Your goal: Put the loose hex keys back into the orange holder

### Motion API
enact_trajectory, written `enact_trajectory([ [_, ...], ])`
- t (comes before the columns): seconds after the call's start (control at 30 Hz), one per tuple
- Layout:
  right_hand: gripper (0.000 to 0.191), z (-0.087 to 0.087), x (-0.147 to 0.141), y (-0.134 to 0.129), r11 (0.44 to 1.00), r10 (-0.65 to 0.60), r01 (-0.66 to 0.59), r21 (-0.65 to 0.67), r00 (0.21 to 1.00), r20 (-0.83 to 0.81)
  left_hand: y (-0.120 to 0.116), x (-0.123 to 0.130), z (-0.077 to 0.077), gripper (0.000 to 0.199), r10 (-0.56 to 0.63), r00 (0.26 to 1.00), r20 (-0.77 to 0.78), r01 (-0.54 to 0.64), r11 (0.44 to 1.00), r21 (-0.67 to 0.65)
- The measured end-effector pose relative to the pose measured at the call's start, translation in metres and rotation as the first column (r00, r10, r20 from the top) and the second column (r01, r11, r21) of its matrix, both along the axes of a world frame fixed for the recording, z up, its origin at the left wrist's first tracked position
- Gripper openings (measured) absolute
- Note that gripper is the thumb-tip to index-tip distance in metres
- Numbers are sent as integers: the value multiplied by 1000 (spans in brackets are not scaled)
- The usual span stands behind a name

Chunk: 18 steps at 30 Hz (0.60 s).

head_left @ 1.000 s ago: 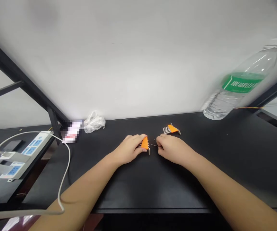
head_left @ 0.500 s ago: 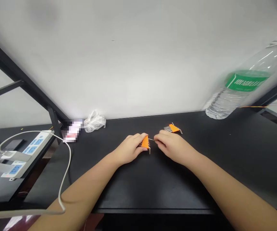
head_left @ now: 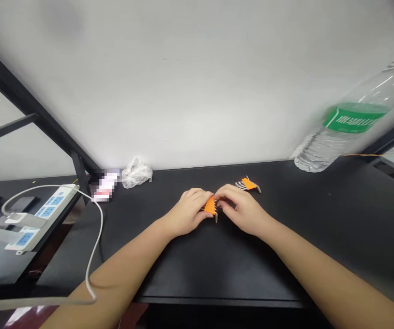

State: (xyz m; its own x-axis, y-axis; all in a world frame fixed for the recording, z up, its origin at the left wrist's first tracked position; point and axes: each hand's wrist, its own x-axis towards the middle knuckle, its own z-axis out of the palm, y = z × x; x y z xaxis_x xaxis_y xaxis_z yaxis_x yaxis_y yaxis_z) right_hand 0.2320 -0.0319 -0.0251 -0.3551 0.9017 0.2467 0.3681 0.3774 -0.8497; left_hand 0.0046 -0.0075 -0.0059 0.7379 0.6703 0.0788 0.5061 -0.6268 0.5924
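My left hand (head_left: 189,211) grips an orange hex key holder (head_left: 210,205) between thumb and fingers, low over the black table. Metal hex keys stick out of the holder, and a bent one (head_left: 216,217) points down at its near right corner. My right hand (head_left: 240,208) is right beside the holder, its thumb and fingertips closed on a thin hex key at the holder's right side. The fingers mostly hide that key. Behind the right hand, a second orange holder (head_left: 249,184) with several hex keys lies on the table.
A large clear bottle with a green label (head_left: 356,119) stands at the back right. Crumpled clear plastic (head_left: 137,172) lies by the wall. At left are a white power strip (head_left: 48,214), a black frame post (head_left: 80,173) and a pale cable (head_left: 96,242) looping over my left forearm.
My right hand has moved left, up against the holder in my left hand. The gap that showed the thin hex key between the hands has closed. The view has shifted slightly.
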Motion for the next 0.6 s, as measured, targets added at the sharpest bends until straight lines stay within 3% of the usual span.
enact_trajectory([
  [0.1,14,-5,0,3,993,-47,38,-114,996,-79,-1,0,3,33,-6,1000,6,6,1000,-4],
  [0.17,13,-6,-1,3,995,-40,36,-93,998,-46,-2,0,6,32,-14,1000,3,14,1000,-13],
  [0.27,14,-3,-2,1,999,-39,38,22,997,71,-3,1,8,33,-19,1000,-7,19,1000,-12],
  [0.4,15,-2,7,3,985,-149,120,121,948,280,-3,0,5,39,6,999,-32,-5,1000,9],
  [0.5,11,-7,22,8,983,-181,144,115,863,471,0,-3,1,45,39,998,-53,-38,999,15],
  [0.6,7,-13,30,10,993,-107,114,27,788,606,3,-6,-2,47,65,996,-69,-63,998,20],
])
